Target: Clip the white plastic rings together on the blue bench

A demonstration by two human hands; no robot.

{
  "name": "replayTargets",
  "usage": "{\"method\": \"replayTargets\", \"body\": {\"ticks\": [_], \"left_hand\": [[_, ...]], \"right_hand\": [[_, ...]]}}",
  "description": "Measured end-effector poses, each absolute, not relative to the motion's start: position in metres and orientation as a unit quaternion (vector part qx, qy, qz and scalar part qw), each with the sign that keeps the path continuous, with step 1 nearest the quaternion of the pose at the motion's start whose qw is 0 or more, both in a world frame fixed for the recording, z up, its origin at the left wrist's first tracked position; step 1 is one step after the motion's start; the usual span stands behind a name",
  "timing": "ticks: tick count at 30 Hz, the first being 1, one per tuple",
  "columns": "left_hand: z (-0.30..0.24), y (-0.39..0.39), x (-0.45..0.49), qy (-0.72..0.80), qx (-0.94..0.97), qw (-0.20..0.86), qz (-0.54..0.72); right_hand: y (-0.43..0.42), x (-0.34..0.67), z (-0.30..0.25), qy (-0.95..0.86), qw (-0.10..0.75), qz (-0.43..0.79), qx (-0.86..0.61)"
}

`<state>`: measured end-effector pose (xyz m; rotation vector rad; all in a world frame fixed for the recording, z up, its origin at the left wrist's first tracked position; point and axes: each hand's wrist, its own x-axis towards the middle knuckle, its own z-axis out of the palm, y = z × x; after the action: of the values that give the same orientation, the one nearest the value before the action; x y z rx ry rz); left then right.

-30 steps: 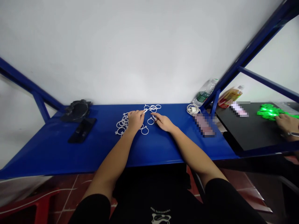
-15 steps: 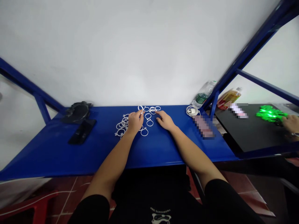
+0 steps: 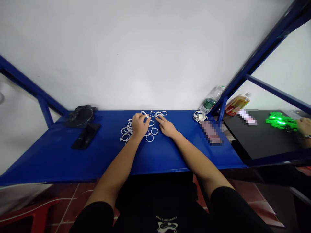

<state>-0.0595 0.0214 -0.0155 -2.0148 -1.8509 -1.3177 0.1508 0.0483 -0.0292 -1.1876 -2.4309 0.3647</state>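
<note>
My left hand [image 3: 140, 126] pinches a white curtain ring [image 3: 143, 113] between thumb and fingers, raised a little above the blue table [image 3: 102, 161]. Several more white rings [image 3: 125, 137], each with a small eyelet, lie in a heap at that hand's left, partly hidden by it. To its right a few loose rings [image 3: 150, 138] are spread between the hands. My right hand [image 3: 167, 127] rests low over the table with fingers stretched out, their tips by a small cluster of rings [image 3: 164, 113] near the wall. Whether those fingertips touch a ring is hard to make out.
On the left lie a black round object [image 3: 82, 116] and a dark flat object [image 3: 86, 136]. A coiled white cable with charger [image 3: 200, 116], a water bottle [image 3: 211, 101] and a blurred-out item [image 3: 211, 132] are at right. Beyond the blue frame, another person's hand [image 3: 303, 126] is beside glowing green pieces [image 3: 279, 121].
My right hand has moved left, its fingers straightening toward the back cluster of rings. Loose rings between the hands have shifted slightly. The ring in my left hand has tilted flatter.
</note>
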Motion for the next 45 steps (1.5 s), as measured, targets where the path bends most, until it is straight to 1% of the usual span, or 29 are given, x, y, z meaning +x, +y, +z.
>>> {"method": "replayTargets", "body": {"ticks": [4,11,15,18,22,25,29,35,38,43,45], "left_hand": [[-0.015,0.021,-0.058,-0.584,-0.668,0.039,-0.460],[-0.013,0.020,-0.056,-0.572,-0.669,0.033,-0.473],[-0.012,0.019,-0.057,-0.560,-0.671,0.045,-0.484],[-0.009,0.017,-0.055,-0.545,-0.685,0.040,-0.482],[-0.006,0.014,-0.054,-0.532,-0.698,0.017,-0.480],[-0.006,0.016,-0.054,-0.528,-0.707,0.007,-0.471],[-0.010,0.018,-0.056,-0.548,-0.696,0.008,-0.464],[-0.022,0.018,-0.056,-0.580,-0.619,-0.020,-0.530],[-0.024,0.018,-0.057,-0.567,-0.629,-0.032,-0.530],[-0.020,0.018,-0.057,-0.529,-0.691,0.003,-0.493],[-0.018,0.018,-0.055,-0.525,-0.694,0.011,-0.492]], "right_hand": [[0.047,0.148,-0.026,-0.873,0.165,0.117,-0.445],[0.046,0.161,-0.022,-0.845,0.160,0.103,-0.500],[0.050,0.165,-0.022,-0.851,0.149,0.105,-0.492],[0.052,0.168,-0.023,-0.841,0.190,0.128,-0.491],[0.053,0.174,-0.024,-0.795,0.270,0.226,-0.494],[0.055,0.177,-0.025,-0.784,0.288,0.271,-0.478],[0.059,0.179,-0.027,-0.789,0.298,0.285,-0.455],[0.066,0.179,-0.034,-0.770,0.343,0.326,-0.427],[0.069,0.179,-0.036,-0.762,0.362,0.341,-0.415],[0.064,0.179,-0.033,-0.769,0.389,0.305,-0.405],[0.059,0.177,-0.031,-0.789,0.384,0.292,-0.381]]}}
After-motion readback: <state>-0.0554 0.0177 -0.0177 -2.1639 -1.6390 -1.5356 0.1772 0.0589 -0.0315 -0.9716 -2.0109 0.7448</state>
